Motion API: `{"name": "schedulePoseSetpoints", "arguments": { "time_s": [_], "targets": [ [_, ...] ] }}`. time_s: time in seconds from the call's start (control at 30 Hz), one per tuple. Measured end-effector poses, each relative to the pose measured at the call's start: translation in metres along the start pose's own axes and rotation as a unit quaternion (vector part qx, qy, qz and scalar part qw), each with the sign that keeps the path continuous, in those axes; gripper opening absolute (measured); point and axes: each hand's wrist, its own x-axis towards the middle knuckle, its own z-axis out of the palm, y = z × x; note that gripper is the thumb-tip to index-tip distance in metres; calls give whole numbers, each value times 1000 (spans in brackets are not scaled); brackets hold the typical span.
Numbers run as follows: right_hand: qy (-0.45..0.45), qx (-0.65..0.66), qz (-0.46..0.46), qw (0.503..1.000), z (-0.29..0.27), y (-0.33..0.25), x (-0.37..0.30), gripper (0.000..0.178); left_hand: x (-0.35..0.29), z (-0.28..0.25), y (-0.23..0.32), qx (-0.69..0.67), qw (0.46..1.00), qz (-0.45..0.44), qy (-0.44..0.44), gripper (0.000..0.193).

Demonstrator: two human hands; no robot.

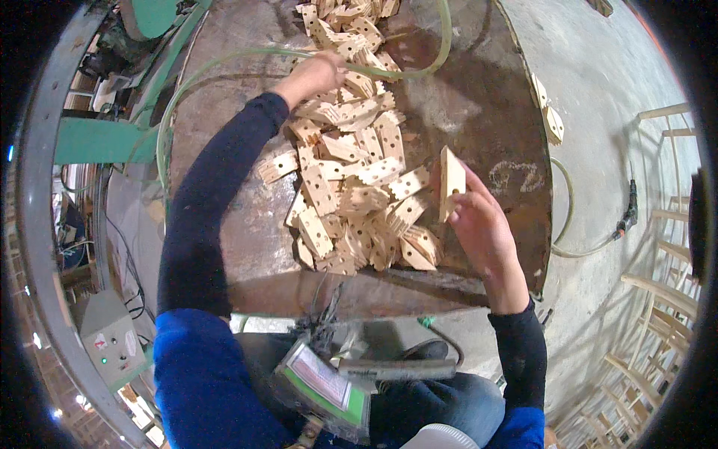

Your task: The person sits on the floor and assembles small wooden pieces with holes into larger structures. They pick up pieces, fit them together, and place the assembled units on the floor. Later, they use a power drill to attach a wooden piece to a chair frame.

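Note:
My right hand [485, 228] holds up a pale wooden block [452, 184] with slanted ends and a drilled hole, pinched between thumb and fingers right of the pile. A long heap of similar wooden blocks [351, 168], many with drilled holes and notched ends, runs down the middle of the brown tabletop [239, 202]. At the heap's upper left is my left hand [318, 75], against a clear greenish hose [407, 75] that crosses the blocks. Its fingers are mostly hidden, so I cannot see what they grip.
Green machine framing [101, 141] and a grey control box [112, 340] stand at the left. On the floor to the right lie another hose [570, 217] with a black fitting [628, 213], and stacked wooden frames [658, 295]. A badge [325, 382] hangs over my lap.

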Motion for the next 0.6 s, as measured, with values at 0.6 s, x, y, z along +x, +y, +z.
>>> {"name": "schedulePoseSetpoints", "arguments": {
  "time_s": [0.6],
  "targets": [
    [54,-49,21,997,10,-19,6,57,104,34,-76,-186,966,-133,118,39]
  ]
}}
